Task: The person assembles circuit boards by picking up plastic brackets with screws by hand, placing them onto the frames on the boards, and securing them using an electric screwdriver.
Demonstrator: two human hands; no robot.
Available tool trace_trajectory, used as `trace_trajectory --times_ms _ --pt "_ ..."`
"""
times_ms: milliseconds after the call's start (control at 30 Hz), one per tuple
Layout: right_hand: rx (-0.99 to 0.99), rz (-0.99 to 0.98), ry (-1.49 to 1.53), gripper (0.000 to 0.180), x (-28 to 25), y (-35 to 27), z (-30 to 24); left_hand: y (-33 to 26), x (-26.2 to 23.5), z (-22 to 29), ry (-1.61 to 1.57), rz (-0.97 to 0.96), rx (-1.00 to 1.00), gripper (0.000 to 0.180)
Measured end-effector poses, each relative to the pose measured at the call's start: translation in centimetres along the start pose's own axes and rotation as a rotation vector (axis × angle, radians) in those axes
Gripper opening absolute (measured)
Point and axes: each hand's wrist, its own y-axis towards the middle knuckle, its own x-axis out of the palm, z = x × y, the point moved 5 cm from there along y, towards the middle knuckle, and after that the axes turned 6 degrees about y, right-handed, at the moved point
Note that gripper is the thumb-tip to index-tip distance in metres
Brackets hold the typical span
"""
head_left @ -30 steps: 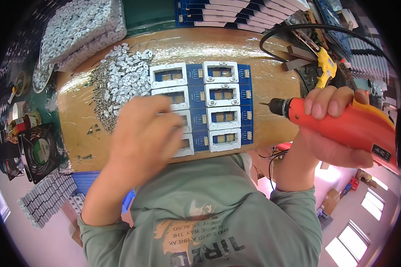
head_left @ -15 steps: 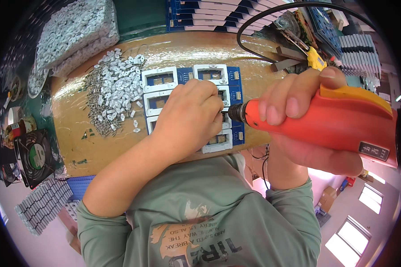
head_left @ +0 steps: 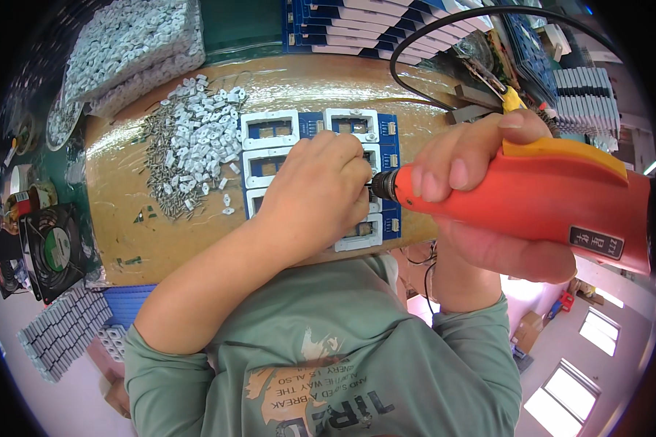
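In my right hand (head_left: 481, 189) is a red electric screwdriver (head_left: 539, 200) with an orange lever, lying almost level with its black chuck pointing left. The chuck meets the fingertips of my left hand (head_left: 317, 189), which are bent and pressed together over the blue circuit boards (head_left: 313, 127). What those fingertips hold is hidden behind the fingers. White rectangular frames (head_left: 270, 116) sit on the boards in two columns; my left hand covers part of them. To the left lies a pile of small white plastic pieces (head_left: 200, 124), beside a heap of metal screws (head_left: 164, 167).
A bagged block of white pieces (head_left: 138, 51) stands at the far left. Stacked blue-and-white panels (head_left: 364, 29) lie at the back. A black cable (head_left: 397, 54) loops at the back right near a yellow-handled tool (head_left: 514, 100). A black fan (head_left: 55, 251) is at the left.
The whole view has shifted slightly. The screwdriver has moved a little left, closer over the board's edge. My left hand keeps its place on the boards, fingers still closed.
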Motion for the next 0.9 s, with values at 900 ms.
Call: trace_trajectory --times_ms 900 --pt "-0.112 0.214 -0.080 0.111 0.7 -1.0 1.0 -0.8 -0.9 -0.4 0.007 0.022 -0.028 0.018"
